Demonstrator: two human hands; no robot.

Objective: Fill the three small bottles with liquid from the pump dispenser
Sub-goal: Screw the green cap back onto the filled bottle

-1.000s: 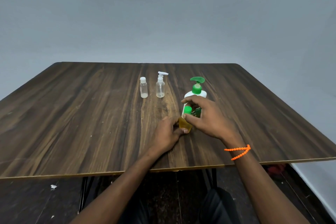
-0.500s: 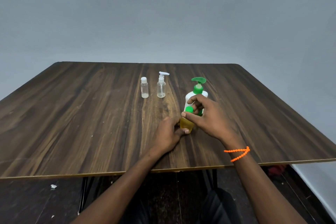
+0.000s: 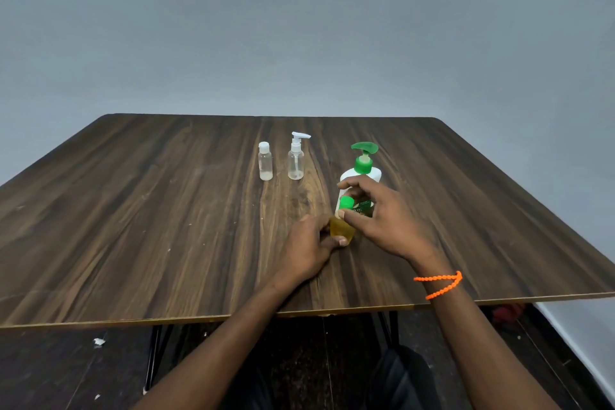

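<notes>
A small amber bottle (image 3: 341, 230) stands near the table's middle front. My left hand (image 3: 309, 248) grips its body. My right hand (image 3: 376, 213) pinches its green cap (image 3: 346, 202) between thumb and fingers. Right behind them stands the white pump dispenser (image 3: 361, 173) with a green pump head, partly hidden by my right hand. Farther left stand a clear bottle with a white cap (image 3: 265, 161) and a clear bottle with a white spray pump (image 3: 296, 158), each with a little liquid at the bottom.
The dark wooden table (image 3: 166, 226) has its front edge close to me. An orange bead bracelet (image 3: 441, 284) is on my right wrist. The dark floor and table legs show below the edge.
My right fingers have shifted around the green cap, turning on it. The left hand keeps holding the amber bottle in place.
</notes>
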